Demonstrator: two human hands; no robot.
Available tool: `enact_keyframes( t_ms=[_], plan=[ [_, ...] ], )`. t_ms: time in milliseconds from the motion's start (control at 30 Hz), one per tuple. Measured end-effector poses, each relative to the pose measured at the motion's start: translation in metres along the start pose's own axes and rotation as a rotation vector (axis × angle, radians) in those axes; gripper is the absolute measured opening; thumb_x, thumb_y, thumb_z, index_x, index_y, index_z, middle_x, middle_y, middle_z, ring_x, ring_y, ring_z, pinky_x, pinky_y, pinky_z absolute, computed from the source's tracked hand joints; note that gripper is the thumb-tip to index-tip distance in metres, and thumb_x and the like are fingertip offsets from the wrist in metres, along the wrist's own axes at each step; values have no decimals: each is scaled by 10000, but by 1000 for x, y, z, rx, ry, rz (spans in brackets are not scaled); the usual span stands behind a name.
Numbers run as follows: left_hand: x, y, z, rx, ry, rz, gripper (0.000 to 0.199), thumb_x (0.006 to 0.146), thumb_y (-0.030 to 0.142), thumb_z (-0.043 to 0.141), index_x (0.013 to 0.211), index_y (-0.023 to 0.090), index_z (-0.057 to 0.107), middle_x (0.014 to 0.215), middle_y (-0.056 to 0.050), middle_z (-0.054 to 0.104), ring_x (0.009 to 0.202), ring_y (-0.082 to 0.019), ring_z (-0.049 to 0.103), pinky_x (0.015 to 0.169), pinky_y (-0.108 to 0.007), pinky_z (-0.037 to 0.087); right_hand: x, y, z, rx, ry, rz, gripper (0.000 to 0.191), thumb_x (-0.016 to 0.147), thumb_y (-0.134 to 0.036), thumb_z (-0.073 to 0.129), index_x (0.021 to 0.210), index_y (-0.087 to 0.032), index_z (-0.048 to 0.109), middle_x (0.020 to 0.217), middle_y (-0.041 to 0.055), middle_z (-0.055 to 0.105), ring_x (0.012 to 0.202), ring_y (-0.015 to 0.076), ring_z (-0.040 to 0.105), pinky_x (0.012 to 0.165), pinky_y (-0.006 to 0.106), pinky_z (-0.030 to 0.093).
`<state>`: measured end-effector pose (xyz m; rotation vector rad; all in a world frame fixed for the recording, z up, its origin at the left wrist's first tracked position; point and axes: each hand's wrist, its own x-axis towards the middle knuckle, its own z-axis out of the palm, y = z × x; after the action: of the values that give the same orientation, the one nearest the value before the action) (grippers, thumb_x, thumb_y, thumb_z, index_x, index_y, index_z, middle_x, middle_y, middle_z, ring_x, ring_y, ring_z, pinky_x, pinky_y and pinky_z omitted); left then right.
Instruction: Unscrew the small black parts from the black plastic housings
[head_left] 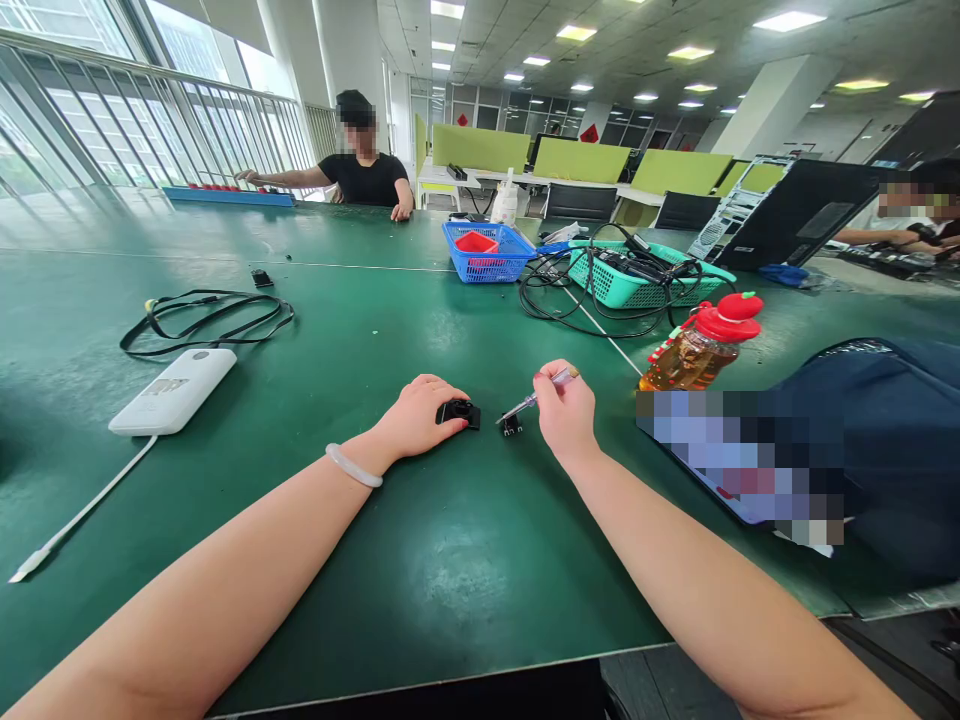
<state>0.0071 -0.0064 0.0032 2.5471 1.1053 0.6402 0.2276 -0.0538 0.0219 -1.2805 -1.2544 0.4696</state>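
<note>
My left hand (429, 415) is closed around a small black part (459, 412) that rests on the green table (442, 570). In my right hand (566, 412) is a slim screwdriver (529, 402) with a clear handle, its shaft slanting down to the left. The tip ends close to a second small black piece with metal prongs (511, 426), which lies between my hands; whether they touch I cannot tell. A pale bangle (354, 467) circles my left wrist.
A white power bank (176, 390) and black cable (199, 320) lie left. A red-capped bottle (697, 345), a tablet-like device (712, 460) and dark cloth (892, 440) sit right. Farther off are a blue basket (491, 265), a green basket (622, 290) and a seated person (367, 180).
</note>
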Motion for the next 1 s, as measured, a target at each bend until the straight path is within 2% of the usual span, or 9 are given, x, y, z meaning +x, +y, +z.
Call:
enact_keyframes(
  t_ms=[100, 200, 367, 533, 600, 800, 1000],
  plan=[
    [-1, -1, 1, 9, -4, 14, 380, 816, 364, 641, 1176, 242, 660, 1169, -68, 695, 1190, -299, 537, 1050, -493, 415, -5, -4, -1, -21, -31, -85, 189, 853, -330, 561, 703, -244, 485, 555, -56, 469, 510, 128, 434, 540, 263, 349],
    [-1, 0, 0, 15, -24, 21, 420, 807, 341, 648, 1214, 240, 644, 1174, -64, 697, 1187, -298, 544, 1059, -489, 411, -10, -6, 1, -56, -132, -149, 189, 882, -376, 552, 748, -244, 534, 588, -41, 524, 518, 131, 459, 553, 263, 360],
    [-1, 1, -1, -6, -42, 48, 428, 802, 332, 652, 1224, 257, 646, 1141, -55, 708, 1141, -281, 576, 1054, -469, 419, -17, -10, 5, -174, -273, -279, 225, 892, -388, 548, 718, -246, 566, 645, -15, 571, 566, 143, 484, 601, 271, 376],
    [0, 0, -1, -30, -57, 64, 420, 804, 332, 654, 1220, 278, 651, 1104, -38, 720, 1124, -276, 583, 1039, -462, 426, -16, -11, 7, -248, -401, -284, 233, 908, -390, 506, 726, -250, 547, 595, -31, 514, 553, 145, 451, 594, 268, 350],
    [0, 0, -1, -27, -53, 68, 411, 805, 335, 656, 1213, 279, 654, 1123, -36, 720, 1117, -273, 589, 1036, -466, 427, -15, -11, 7, -234, -389, -250, 230, 908, -392, 504, 731, -250, 542, 593, -34, 519, 538, 141, 448, 584, 265, 344],
    [2, 0, 0, 11, -36, 34, 397, 799, 377, 674, 1181, 270, 667, 1083, -52, 723, 1051, -273, 617, 991, -458, 457, -16, -12, 6, -169, -249, -225, 272, 896, -403, 518, 680, -237, 530, 610, -18, 540, 561, 143, 471, 590, 264, 356],
    [3, 0, -2, 22, -41, 25, 386, 794, 413, 706, 1156, 281, 676, 1030, -42, 723, 986, -267, 621, 941, -441, 469, -16, -15, 7, -163, -297, -184, 271, 905, -383, 498, 677, -236, 510, 558, -33, 493, 511, 132, 438, 548, 259, 335]
  ],
)
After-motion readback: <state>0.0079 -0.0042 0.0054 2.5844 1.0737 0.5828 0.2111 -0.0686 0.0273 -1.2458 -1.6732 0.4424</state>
